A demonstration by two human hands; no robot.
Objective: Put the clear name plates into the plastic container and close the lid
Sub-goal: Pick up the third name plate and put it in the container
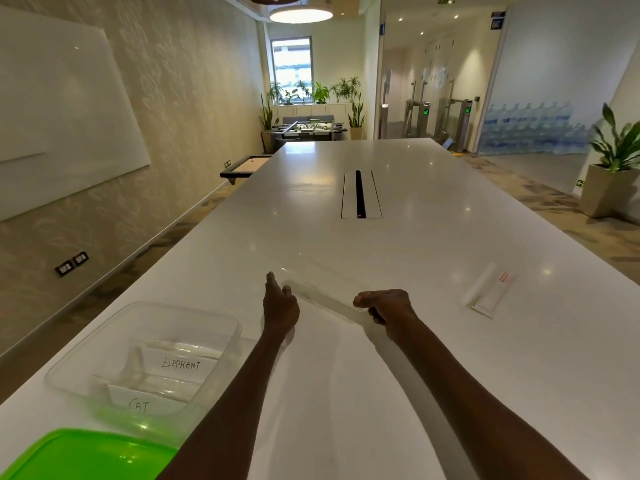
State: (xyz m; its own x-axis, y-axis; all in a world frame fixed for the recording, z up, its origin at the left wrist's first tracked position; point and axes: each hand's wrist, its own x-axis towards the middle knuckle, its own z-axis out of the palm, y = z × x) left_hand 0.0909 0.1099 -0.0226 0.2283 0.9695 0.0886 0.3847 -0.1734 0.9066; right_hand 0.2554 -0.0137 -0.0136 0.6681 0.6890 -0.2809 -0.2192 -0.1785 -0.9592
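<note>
Nearest, at 7 o'clock on the desk (433,358), the green lid (86,455) lies flat and off the container, so the box stays open for loading. Just beyond it, at 8 o'clock, the container (145,358) already holds two plates marked CAT and ELEPHANT, lying lengthwise so more should fit.

In the middle, both hands work one clear plate (325,301). The right hand (388,308) pinches its near end, fingers closed on it; the left hand (278,306) rests at the far end with fingers loosely spread, apparently steadying it rather than gripping. Taking it by the ends seems sensible for a long, slippery strip.

At 2 o'clock another plate (488,292), with a red mark, lies well apart, waiting.

Nothing blocks the path back to 8 o'clock; only the left forearm passes just beside the container's rim. Farther, at 12 o'clock, a cable slot (360,195) sits clear of it all.
</note>
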